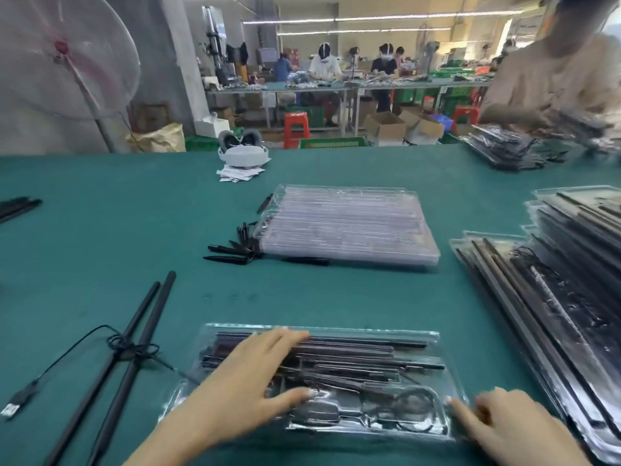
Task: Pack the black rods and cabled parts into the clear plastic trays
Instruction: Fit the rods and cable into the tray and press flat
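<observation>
Head view: left hand (248, 375) lies flat, fingers straight, pressing on the clear tray (433, 338) at the near edge of the green felt table (100, 230). Tray holds thin black rods (363, 348) and a coiled cable (413, 401). Right hand (507, 428) touches the tray's right rim; blurred, grip cannot be told. Two loose rods (148, 314) with a cable (67, 348) lie left. Empty tray stack (346, 223) sits beyond; filled trays (554, 297) right.

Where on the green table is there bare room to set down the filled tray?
Bare green cloth lies between the filled tray under the hands and the empty tray stack, and wider on the far left between the two rods and the table's far edge. The right side is crowded with packed tray stacks.
</observation>
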A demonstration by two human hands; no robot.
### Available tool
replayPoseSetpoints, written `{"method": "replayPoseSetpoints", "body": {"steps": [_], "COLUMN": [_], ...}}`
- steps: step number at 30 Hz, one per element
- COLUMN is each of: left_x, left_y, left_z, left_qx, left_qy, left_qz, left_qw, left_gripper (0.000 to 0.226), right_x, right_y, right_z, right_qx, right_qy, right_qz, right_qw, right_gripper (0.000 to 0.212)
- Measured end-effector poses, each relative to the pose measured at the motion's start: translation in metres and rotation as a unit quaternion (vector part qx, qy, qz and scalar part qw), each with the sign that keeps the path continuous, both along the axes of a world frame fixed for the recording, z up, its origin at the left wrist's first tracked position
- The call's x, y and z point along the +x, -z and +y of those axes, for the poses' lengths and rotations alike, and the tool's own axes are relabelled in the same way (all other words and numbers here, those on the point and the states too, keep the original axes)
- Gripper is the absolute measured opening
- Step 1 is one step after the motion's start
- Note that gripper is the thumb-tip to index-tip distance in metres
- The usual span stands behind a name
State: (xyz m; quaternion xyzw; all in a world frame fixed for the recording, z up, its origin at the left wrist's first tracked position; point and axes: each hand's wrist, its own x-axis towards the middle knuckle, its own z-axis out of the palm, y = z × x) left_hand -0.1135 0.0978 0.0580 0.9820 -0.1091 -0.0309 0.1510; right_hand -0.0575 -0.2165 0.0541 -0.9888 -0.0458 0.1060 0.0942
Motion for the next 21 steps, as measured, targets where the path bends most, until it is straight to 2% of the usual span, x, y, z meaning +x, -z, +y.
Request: {"method": "replayPoseSetpoints", "body": {"steps": [2,3,5,8,10,12,15,18,21], "left_x": [-0.011,-0.015,-0.022,-0.03,-0.037,-0.039,-0.041,-0.042,-0.044], "left_y": [0.0,-0.001,0.002,0.002,0.009,0.01,0.022,0.027,0.032], "left_z": [0.006,0.009,0.016,0.019,0.017,0.013,0.01,0.011,0.009], "left_qx": [0.065,0.077,0.069,0.043,0.108,0.17,0.155,0.164,0.161], "left_qy": [0.007,0.005,0.004,0.0,0.011,-0.009,-0.002,-0.009,-0.019], "left_qz": [0.006,0.016,0.038,0.068,0.038,0.062,0.059,0.038,0.013], "left_qw": [0.998,0.997,0.997,0.997,0.993,0.983,0.986,0.986,0.987], "left_gripper": [0.079,0.078,0.075,0.068,0.055,0.052,0.052,0.051,0.05], "right_x": [-0.011,-0.012,-0.014,-0.014,-0.007,0.001,0.006,0.001,-0.008], "right_y": [-0.013,-0.015,-0.014,-0.012,-0.003,0.004,0.02,0.028,0.029], "right_z": [0.011,0.016,0.023,0.049,0.07,0.089,0.104,0.107,0.108], "right_qx": [-0.088,-0.078,0.087,0.226,0.237,0.21,0.128,0.05,-0.039], "right_qy": [-0.039,-0.069,-0.106,-0.228,-0.282,-0.324,-0.369,-0.366,-0.327], "right_qz": [-0.112,-0.178,-0.281,-0.165,-0.088,-0.043,-0.039,-0.064,-0.083], "right_qw": [0.989,0.978,0.95,0.932,0.925,0.921,0.92,0.927,0.941], "right_gripper": [0.041,0.028,0.018,0.026,0.036,0.044,0.049,0.06,0.06]}}
